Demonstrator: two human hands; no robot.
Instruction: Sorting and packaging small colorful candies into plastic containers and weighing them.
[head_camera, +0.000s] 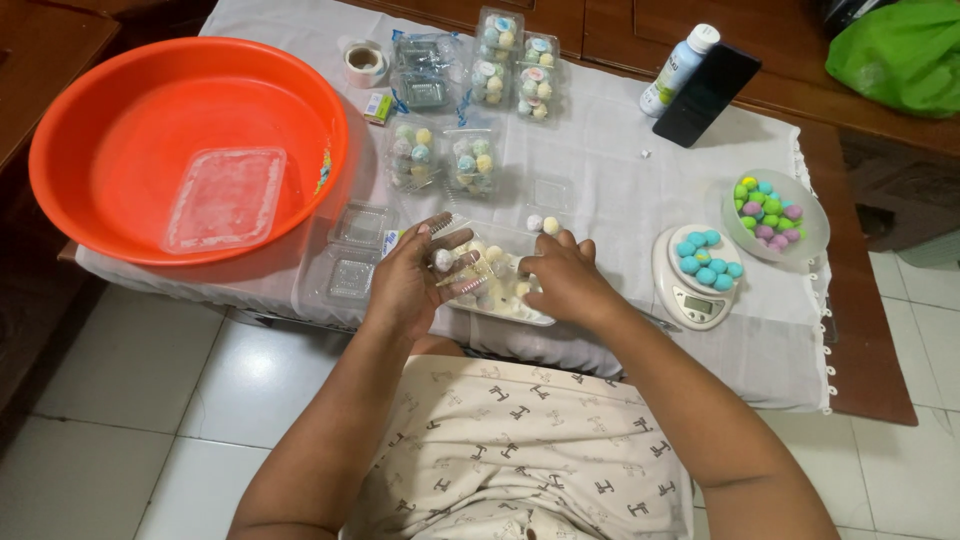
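Your left hand (408, 285) sits at the near table edge, fingers curled around a small pale ball (443, 260) pinched at the fingertips, just above the left end of a clear plastic tray (505, 300). Your right hand (565, 280) lies palm down over the right part of that tray, fingers bent into it; whether it grips anything there you cannot tell from this angle. The tray holds pale, cream-coloured balls and rests on the white tablecloth (620, 190).

Just beyond the tray, two loose balls (542, 224) lie on the cloth. Left of your left hand are two empty clear clamshell boxes (355, 250). Further back stand filled clamshell packs of pastel balls (445, 158), with more packs (515, 62) near the far edge, beside a roll of tape (364, 62).

To your right, a small white kitchen scale (695, 285) carries a heap of blue balls (708, 258), and just beyond it a clear bowl (815, 225) holds green, pink and purple balls. A big orange basin (190, 80) with a clear lid (225, 198) inside fills the left. A white bottle (680, 65) and a dark phone (706, 95) lean together at the far right, near a green bag (905, 50).
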